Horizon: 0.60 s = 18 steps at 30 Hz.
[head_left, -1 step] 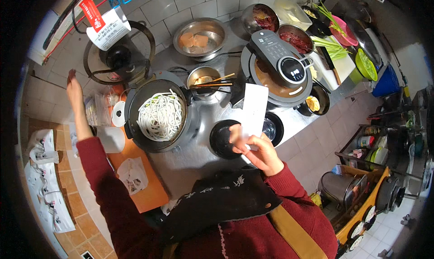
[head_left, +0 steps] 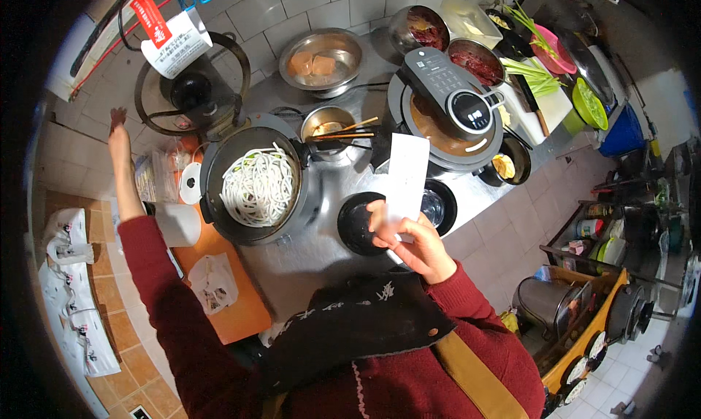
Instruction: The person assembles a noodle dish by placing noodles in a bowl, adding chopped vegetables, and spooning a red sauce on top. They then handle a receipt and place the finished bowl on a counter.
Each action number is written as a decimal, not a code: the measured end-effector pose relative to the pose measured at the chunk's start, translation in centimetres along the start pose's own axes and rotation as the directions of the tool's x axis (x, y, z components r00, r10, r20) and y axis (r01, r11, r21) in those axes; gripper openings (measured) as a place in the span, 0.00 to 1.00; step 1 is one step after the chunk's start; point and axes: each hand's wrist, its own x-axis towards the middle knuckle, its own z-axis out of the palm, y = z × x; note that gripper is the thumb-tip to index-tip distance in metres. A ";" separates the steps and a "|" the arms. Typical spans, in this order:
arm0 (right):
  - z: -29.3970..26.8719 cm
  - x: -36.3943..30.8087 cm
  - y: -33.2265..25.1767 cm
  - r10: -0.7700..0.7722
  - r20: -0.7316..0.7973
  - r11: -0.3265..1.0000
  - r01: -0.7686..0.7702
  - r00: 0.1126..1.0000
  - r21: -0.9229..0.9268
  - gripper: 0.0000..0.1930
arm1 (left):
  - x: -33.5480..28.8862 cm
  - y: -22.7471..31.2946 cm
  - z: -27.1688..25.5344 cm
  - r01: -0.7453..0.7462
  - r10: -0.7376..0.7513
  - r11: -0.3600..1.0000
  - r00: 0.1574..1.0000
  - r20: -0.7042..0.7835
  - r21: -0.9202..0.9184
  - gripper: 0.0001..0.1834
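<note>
My right hand pinches a white paper slip, like a receipt, upright over two black bowls. My left hand is stretched far out to the left, close to the tiled wall. Its fingers are in shadow, seem extended, and show nothing held. Below the left hand's reach, a dark round pot holds thick white noodles with bits of green. Behind that pot, a glass lid with a black knob leans at the wall.
A small metal pot with chopsticks and a steel basin stand behind. At right is a cooker with a grey control arm, then bowls of red food and a knife on a cutting board. White and red paper tags hang upper left.
The fingers of my left hand have shifted slightly. My right hand and the paper slip have barely moved.
</note>
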 end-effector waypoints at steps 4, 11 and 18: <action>1.2 -0.8 0.6 0.004 0.022 1.000 -0.004 1.000 -0.013 0.22 | 1.8 -1.1 0.2 0.173 -0.127 0.972 0.956 0.264 -0.159 0.44; 1.8 -1.7 1.5 -0.001 0.043 0.999 0.002 0.999 -0.036 0.22 | -2.0 0.9 -1.1 0.163 -0.091 0.953 0.958 0.273 -0.254 0.44; 2.7 -1.2 1.9 0.046 0.066 0.993 -0.038 0.997 -0.114 0.21 | -16.2 -3.0 -5.5 -0.041 0.085 0.985 0.960 0.265 -0.166 0.37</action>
